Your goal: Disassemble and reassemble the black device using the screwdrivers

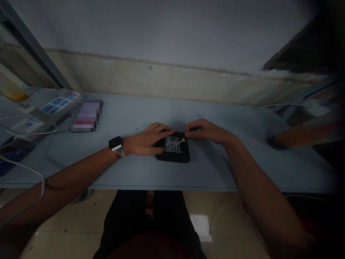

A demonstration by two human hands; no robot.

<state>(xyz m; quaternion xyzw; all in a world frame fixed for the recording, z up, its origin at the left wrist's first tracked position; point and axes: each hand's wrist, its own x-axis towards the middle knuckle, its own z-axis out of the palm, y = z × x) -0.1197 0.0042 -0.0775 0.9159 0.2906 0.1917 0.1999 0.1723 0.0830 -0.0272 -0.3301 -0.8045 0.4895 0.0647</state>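
Note:
A flat black box (176,156) with a printed label on its face lies on the table in front of me. My left hand (151,139) holds its left side, thumb at the front and fingers along the back edge. Across the label lies a thin metal rod (175,145) with a yellow end. At the box's back right corner, my right hand (205,131) is closed, fingertips pinched together. A small black-and-yellow piece (199,129) shows in its curled fingers, like a tool handle; most of it is hidden.
A phone with a blurred-out screen (86,115) lies at the left, beside a white power strip (55,106) and pale cables. A small shiny piece (198,114) lies behind my right hand. At right is a blurred orange-and-black object (291,136). The wall (161,79) bounds the table's back.

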